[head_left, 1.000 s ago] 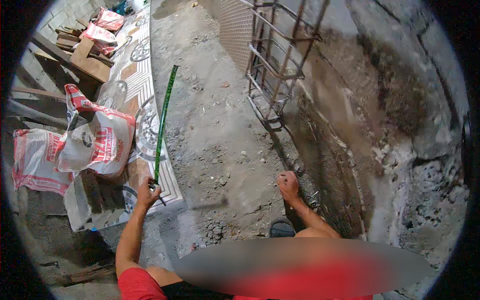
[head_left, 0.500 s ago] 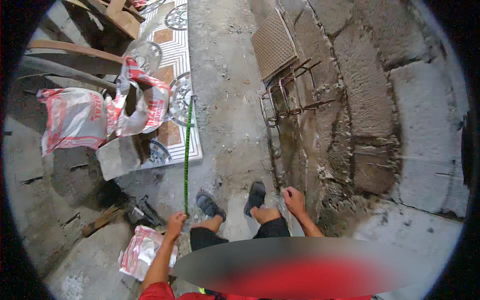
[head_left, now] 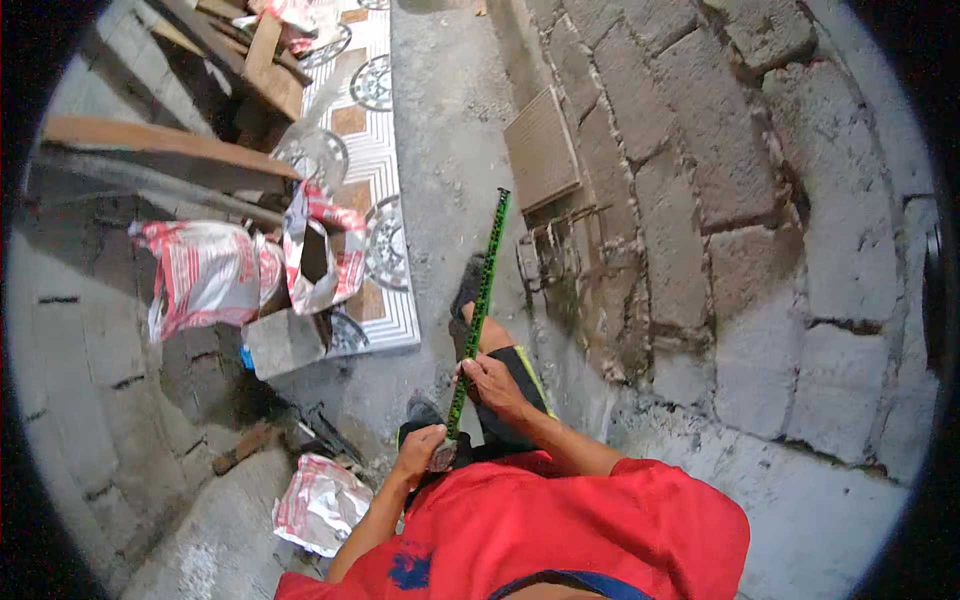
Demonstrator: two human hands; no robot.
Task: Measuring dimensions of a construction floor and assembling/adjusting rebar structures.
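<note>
A green tape measure (head_left: 488,262) reaches away from me, its blade pulled out and its end tip up in the air over the concrete floor. My left hand (head_left: 418,450) is closed around the case, low in front of my body. Farther up, my right hand (head_left: 492,386) pinches the blade between thumb and fingers. Under the blade, one of my feet in a dark shoe (head_left: 466,285) shows in part. The case is mostly covered by my left hand.
Patterned tiles (head_left: 405,325) lie along the left, with red-and-white sacks (head_left: 205,280) beside them. Wooden boards (head_left: 170,145) stick out at far left. On the right run a block wall (head_left: 690,180), a textured tile (head_left: 543,150) and a rebar frame (head_left: 560,245). Another sack (head_left: 322,505) lies near my left forearm.
The tape's blade has swung right, off the tile edge, and less of it is out. My right hand has come across from the right and taken hold of the blade.
</note>
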